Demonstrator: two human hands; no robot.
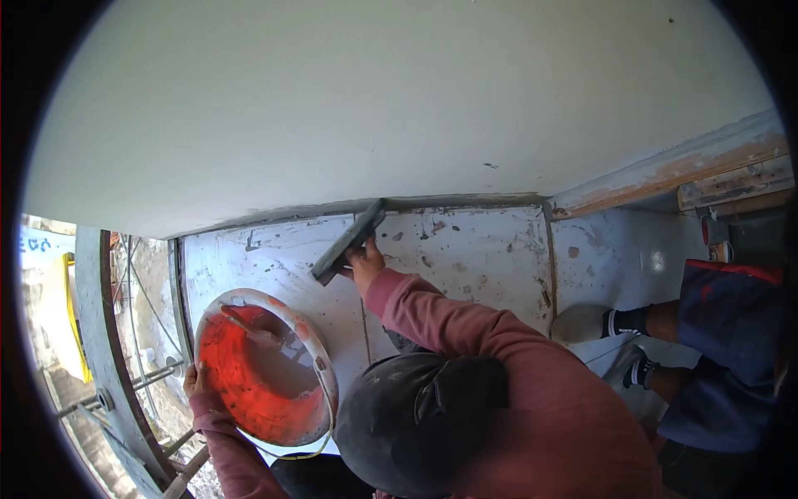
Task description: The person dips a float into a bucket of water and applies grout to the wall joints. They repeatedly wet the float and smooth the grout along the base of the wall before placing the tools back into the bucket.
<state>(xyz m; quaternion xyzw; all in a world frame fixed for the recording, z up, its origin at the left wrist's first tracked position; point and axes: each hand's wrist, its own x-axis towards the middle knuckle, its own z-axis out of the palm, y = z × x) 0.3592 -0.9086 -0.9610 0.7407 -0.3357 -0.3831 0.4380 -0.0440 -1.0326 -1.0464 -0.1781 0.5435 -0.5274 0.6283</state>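
Observation:
My right hand (364, 264) is closed around a long, dark plastering float (349, 241). The float is held at a slant, its far end up against the base of the pale wall (399, 100). At the lower left, my left hand (194, 380) grips the rim of a bucket (224, 374) with an orange-red inside. Grey, wet mix (287, 366) lies in the bucket, which leans toward me. A smeared tool (249, 326) with a handle rests inside it; its kind is unclear. My dark-clothed knee (416, 416) is between my arms.
White, stained floor panels (465, 249) run along the wall. At right stand another person's shoes (582, 323) and dark shorts (723, 324). A wooden beam (673, 179) meets the wall at right. Metal posts and bars (108, 333) border the left edge.

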